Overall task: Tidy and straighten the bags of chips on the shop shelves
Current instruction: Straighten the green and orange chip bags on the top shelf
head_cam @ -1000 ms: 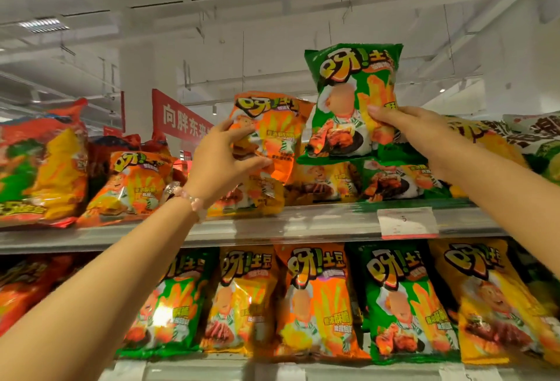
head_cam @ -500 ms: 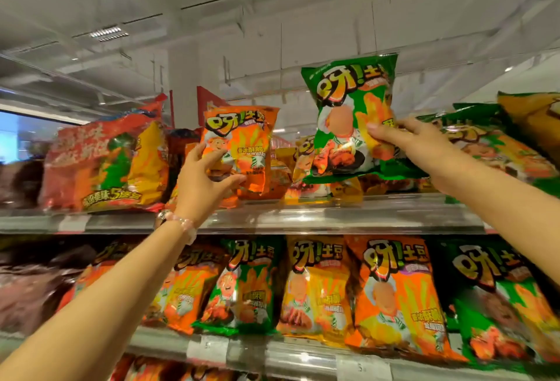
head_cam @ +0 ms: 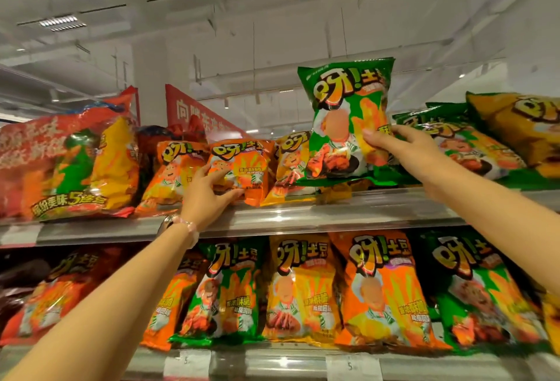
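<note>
Behind the green bag (head_cam: 339, 101), right hand (head_cam: 403, 153) fingertips hidden.

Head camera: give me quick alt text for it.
Both hands reach to the top shelf: the left hand grips an orange chip bag standing there, and the right hand holds a green chip bag upright. More chip bags line the shelf below.

bare forearms, a pale pink bead bracelet (head_cam: 188, 227) on the left wrist.

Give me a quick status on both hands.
Left hand grips orange bag on top shelf. Right hand holds green bag upright. Nothing blocking.
</note>
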A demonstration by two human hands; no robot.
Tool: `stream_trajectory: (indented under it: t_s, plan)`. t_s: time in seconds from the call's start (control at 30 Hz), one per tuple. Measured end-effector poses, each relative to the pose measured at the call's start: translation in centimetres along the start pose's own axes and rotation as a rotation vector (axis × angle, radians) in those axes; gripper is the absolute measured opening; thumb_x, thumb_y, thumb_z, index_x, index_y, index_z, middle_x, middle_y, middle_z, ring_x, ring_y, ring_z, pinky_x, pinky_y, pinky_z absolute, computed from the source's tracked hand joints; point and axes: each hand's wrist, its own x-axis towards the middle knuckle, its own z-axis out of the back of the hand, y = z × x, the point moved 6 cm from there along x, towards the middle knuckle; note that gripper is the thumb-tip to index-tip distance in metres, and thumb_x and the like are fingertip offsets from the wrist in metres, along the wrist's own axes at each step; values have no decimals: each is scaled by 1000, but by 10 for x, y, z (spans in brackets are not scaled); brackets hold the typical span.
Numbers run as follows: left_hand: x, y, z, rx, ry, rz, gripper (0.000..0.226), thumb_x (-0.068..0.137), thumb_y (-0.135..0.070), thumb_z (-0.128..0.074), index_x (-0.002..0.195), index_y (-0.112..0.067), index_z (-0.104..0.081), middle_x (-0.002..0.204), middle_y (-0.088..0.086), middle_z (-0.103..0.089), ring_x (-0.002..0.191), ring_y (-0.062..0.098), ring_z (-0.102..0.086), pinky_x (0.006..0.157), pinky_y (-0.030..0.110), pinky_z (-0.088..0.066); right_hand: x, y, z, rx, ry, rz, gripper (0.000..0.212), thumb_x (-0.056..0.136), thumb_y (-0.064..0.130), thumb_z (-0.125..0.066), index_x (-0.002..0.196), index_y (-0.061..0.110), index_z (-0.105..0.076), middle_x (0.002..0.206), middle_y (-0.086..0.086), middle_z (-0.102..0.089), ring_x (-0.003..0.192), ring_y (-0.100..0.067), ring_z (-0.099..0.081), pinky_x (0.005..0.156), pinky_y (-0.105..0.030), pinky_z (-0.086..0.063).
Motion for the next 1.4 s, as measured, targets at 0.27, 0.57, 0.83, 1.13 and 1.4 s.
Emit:
stream_trajectory:
  t_s: [0.27,0.57,0.83,1.13,1.4]
  plan:
    - [13,-9,0,36,84,82,41,84,-24,-66,122,-9,-62,122,12,-63,105,26,-61,82,31,-47,-9,-4,25,-34,-50,1,55,69,57,-68,115,28,-60,100,16,-65,76,12,-63,57,-5,-45]
    - [-7,-161,-36,-615,146,12,50,83,-46,-66,119,-14,-53,117,5,-59,104,22,-60,85,32,-51,-17,-4,57,-81,-32,-4,92,52,67,-66,130,20,-54,112,6,-65,99,-8,-63,79,-24,-50]
    - [-28,-249,-117,-854,609,187,104,57,-49,-82,145,-25,-33,126,4,-63,105,21,-67,96,41,-50,-19,-10,88,-86,42,-44,75,69,54,-70,132,16,-52,125,-4,-62,110,-17,-62,99,-38,-48]
    - [-33,-293,-142,-901,530,170,91,49,-41,-84,131,-21,-50,115,5,-70,100,24,-69,93,42,-52,-10,-13,143,-266,142,-17,66,84,67,-44,130,20,-52,120,9,-61,114,-13,-56,95,-31,-45]
    - [-38,-311,-157,-892,491,158,96,44,-43,-93,128,-23,-52,110,4,-71,98,25,-70,93,45,-51,16,-22,291,-890,-410,119,53,87,29,-62,135,12,-48,136,-12,-47,125,-26,-44,102,-38,-37]
